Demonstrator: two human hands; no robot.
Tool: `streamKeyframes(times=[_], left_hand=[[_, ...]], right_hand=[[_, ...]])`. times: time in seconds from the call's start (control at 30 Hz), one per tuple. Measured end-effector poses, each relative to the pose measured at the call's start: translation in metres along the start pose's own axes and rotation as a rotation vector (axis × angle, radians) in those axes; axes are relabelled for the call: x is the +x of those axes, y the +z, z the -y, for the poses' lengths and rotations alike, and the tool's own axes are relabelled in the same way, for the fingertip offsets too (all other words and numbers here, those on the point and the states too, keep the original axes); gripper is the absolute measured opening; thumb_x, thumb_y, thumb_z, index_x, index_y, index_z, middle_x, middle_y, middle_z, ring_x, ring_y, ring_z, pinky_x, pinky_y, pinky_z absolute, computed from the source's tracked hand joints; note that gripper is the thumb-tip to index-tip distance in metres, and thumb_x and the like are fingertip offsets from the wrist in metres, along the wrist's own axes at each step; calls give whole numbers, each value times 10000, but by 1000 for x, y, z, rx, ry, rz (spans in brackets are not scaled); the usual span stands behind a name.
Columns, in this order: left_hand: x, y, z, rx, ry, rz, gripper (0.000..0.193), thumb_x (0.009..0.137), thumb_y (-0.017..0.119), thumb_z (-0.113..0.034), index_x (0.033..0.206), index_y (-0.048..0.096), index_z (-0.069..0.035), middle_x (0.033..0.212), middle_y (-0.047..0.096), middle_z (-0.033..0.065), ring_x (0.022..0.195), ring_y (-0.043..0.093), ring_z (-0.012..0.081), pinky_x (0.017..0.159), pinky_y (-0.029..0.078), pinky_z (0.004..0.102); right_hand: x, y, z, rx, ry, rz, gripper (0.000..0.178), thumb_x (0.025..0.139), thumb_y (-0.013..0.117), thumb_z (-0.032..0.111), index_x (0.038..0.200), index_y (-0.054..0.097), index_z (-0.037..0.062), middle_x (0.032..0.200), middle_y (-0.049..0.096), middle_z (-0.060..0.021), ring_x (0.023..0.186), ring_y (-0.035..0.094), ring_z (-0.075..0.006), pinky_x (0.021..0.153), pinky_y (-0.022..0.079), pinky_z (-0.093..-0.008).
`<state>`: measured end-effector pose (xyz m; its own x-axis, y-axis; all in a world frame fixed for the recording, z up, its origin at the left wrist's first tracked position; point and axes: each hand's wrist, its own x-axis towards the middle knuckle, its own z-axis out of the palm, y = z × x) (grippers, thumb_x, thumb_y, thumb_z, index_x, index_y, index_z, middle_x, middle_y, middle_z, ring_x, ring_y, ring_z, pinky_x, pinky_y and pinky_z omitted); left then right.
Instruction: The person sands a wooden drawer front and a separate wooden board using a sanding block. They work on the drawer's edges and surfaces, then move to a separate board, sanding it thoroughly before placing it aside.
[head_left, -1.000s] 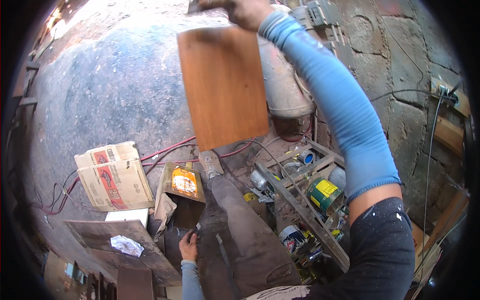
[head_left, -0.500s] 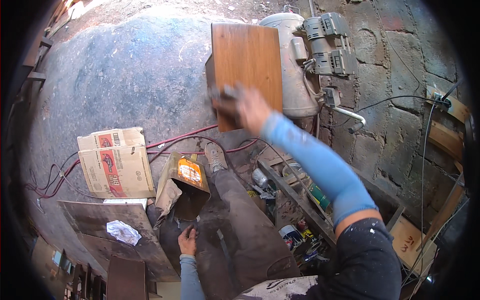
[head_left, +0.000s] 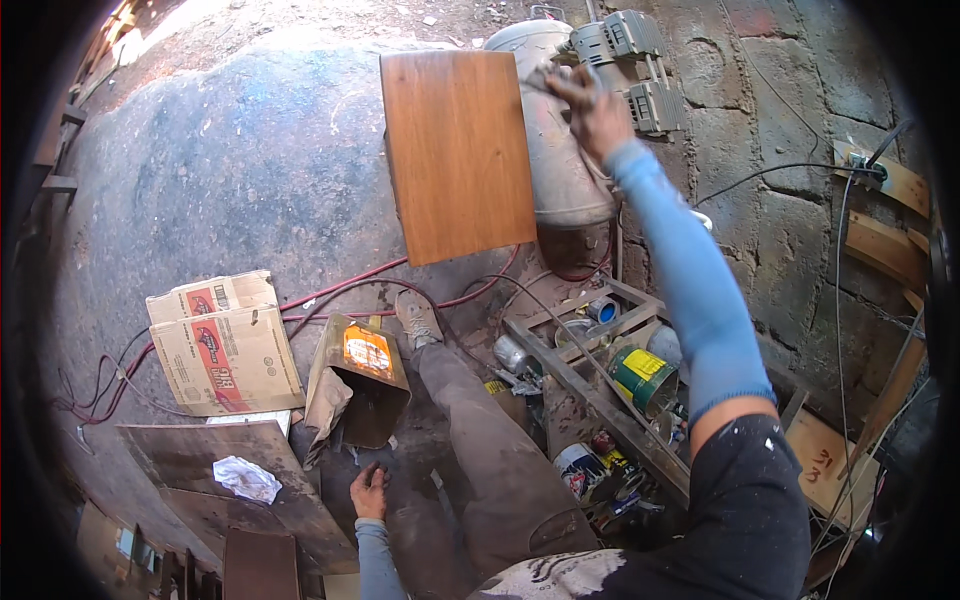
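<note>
A varnished brown wooden panel [head_left: 460,160], seemingly one face of a box-like piece, stands in front of me beside the air compressor. My right hand [head_left: 600,118] is reached out past the panel's right edge, over the compressor tank. Its fingers are closed on a dark, rag-like piece [head_left: 545,78], slightly blurred; its exact kind is unclear. Low by my thigh, my left hand [head_left: 370,492] hangs with fingers loosely bent and apart, holding nothing. Just ahead of it lies an open rectangular metal can [head_left: 385,405] with an orange label and brown paper at its mouth.
The grey air compressor [head_left: 570,185] stands against the block wall [head_left: 730,180]. Red and black hoses [head_left: 345,282] cross the floor. Flattened cardboard [head_left: 228,350] and a board [head_left: 190,450] bearing a white cloth [head_left: 247,479] lie left. Paint cans [head_left: 643,375] sit around a wooden frame [head_left: 590,395] at right.
My right hand has swept from the panel's lower left to beyond its upper right edge, carrying the dark piece. The whole view has shifted slightly. My left hand stays by my thigh.
</note>
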<state>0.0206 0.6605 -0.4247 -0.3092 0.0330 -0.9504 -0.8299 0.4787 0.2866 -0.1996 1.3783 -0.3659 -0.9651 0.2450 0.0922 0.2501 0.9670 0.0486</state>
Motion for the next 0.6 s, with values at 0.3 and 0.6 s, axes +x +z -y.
streamKeyframes(times=[0.3, 0.6], left_hand=[[7, 18, -8, 0, 59, 14, 353, 954, 595, -126, 1223, 569, 99, 1031, 683, 167, 833, 683, 211, 745, 555, 303], [8, 21, -7, -1, 16, 47, 359, 948, 597, -125, 1227, 571, 99, 1058, 678, 168, 847, 677, 206, 764, 555, 305]], right_hand=[[73, 33, -6, -22, -9, -34, 409, 849, 569, 102, 1212, 660, 267, 1192, 614, -128, 1082, 605, -302, 914, 504, -417], [-246, -2, 95, 190, -147, 407, 699, 697, 629, -17, 1341, 580, 250, 1337, 556, -191, 1179, 571, -358, 925, 525, -438]])
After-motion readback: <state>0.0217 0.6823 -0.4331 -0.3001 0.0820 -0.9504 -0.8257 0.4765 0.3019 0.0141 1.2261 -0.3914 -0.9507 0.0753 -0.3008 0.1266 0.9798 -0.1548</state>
